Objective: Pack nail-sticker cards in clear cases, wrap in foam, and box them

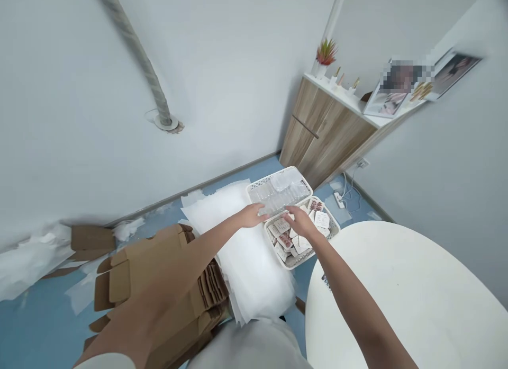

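Two white plastic baskets stand side by side on the floor. The rear basket [251,188] holds clear plastic cases [288,191]. In the nearer basket [291,264] lies a jumble of small white cards [321,219], some bearing rows of reddish-brown nail-like pieces. My left hand [251,215] is by the front left corner of the rear basket, fingers stretched out and apart. Over the meeting rims of the baskets reaches my right hand [300,221], its fingers also spread. Nothing shows in either hand; whether the fingertips touch a rim I cannot tell.
A stack of white foam sheets [254,268] lies left of the baskets, beside flattened cardboard boxes [159,252]. A round white table [397,284] stands at the right. Behind are a wooden cabinet [321,125] and a power strip [339,199] with cables on the floor.
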The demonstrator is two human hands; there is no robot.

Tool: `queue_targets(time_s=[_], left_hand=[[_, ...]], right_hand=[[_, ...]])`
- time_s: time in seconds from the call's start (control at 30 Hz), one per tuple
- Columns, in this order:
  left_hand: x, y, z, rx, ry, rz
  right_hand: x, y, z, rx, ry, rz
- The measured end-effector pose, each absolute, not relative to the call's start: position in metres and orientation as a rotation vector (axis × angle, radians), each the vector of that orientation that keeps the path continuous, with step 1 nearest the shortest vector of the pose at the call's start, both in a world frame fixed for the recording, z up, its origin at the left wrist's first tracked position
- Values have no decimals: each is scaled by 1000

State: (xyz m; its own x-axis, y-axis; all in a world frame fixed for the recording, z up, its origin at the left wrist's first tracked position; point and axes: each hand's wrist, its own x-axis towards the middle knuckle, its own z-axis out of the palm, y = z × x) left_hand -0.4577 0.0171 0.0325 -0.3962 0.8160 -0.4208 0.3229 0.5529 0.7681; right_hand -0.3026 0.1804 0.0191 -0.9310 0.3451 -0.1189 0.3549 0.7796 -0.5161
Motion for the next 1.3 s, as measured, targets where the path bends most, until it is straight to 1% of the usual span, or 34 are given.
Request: queue_targets(time_s=[0.1, 0.17, 0.33, 0.47, 0.53, 0.67, 0.83, 0.97, 1.13, 1.3], left_hand=[[-470, 51, 16, 619, 1916, 1000], [-475, 66, 7, 437, 1847, 1091], [-482, 86, -13, 175, 1696, 1221], [-485, 100, -30, 115, 1750, 1312], [-484, 106, -37, 122, 1825, 1309], [-477, 117, -45, 139, 1920, 1251], [-469, 120, -52, 186, 1897, 1239], [-468, 116, -56, 173, 1896, 1243], [-464, 102, -52, 158, 1904, 1181], [-458, 80, -36, 151, 1933, 1161]], right_hand=[[-338, 200, -2, 641, 3042, -914], [-356, 207, -16, 702, 3060, -906], [-380, 207, -39, 755, 3017, -838], [-379, 207, -40, 644, 3039, -818], [-376, 210, -40, 645, 3080, -853], [-375, 218, -48, 813, 3141, -912], [-376, 218, -61, 854, 3052, -1090], [-377, 211, -61, 959, 2987, -1176], [-374, 201, -57, 1093, 2871, -1293], [-365, 192, -48, 1191, 2797, -1478]])
